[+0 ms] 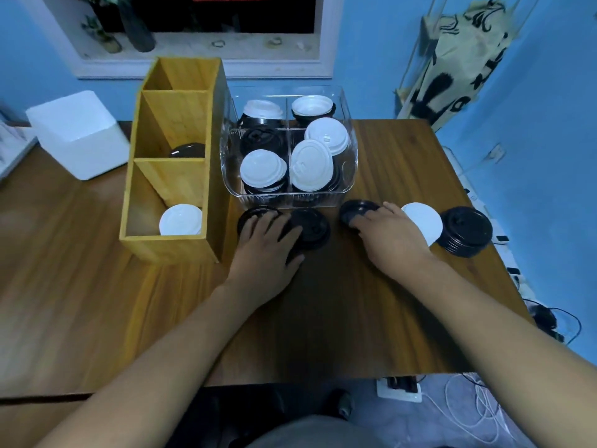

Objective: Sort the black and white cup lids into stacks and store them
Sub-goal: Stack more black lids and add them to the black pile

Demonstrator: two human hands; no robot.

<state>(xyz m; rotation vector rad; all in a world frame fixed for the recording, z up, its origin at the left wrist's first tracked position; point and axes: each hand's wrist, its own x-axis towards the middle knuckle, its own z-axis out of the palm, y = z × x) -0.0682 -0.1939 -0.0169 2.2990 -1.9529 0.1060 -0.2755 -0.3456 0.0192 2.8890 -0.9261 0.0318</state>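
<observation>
Centre frame, the left hand [268, 242] lies spread and flat across two black lids [315, 224] on the table [97, 286], just in front of the clear bin [290, 199], gripping neither. The right hand [395, 242] reaches to a third lid [355, 209], also black, with its fingers laid over it; whether the thumb pinches the rim is hidden. A loose white lid [424, 223] sits just right of that hand, and the black stack [466, 231] stands beyond it at the right edge. The right hand is therefore nearer the stack, likely where the loose black lids go next. The rack [171, 250], left of centre, already stores lids and is nearer the left hand. More mixed lids remain in the bin
</observation>
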